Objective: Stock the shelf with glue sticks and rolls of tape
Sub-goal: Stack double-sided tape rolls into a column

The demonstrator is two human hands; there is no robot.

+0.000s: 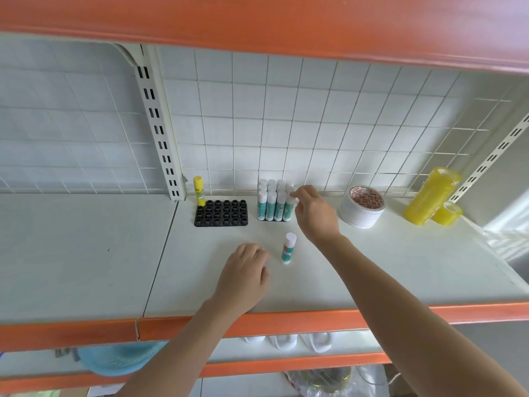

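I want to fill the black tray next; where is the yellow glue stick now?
In the head view, the yellow glue stick stands upright at the back left corner of the black tray, beside the slotted shelf post.

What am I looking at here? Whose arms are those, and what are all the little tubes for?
The picture comes from a camera worn on a person's head, so you see their own two arms reaching out in front of them. There is no machine, just bare hands. They are filling a white shop shelf with an orange edge.

The little tubes are glue sticks. The right hand touches a packed group of white and teal glue sticks at its right edge. One more glue stick stands alone in front. The left hand rests on the shelf, holding nothing. A black tray full of holes has one yellow glue stick in its corner. To the right are white tape rolls and yellow tape rolls.
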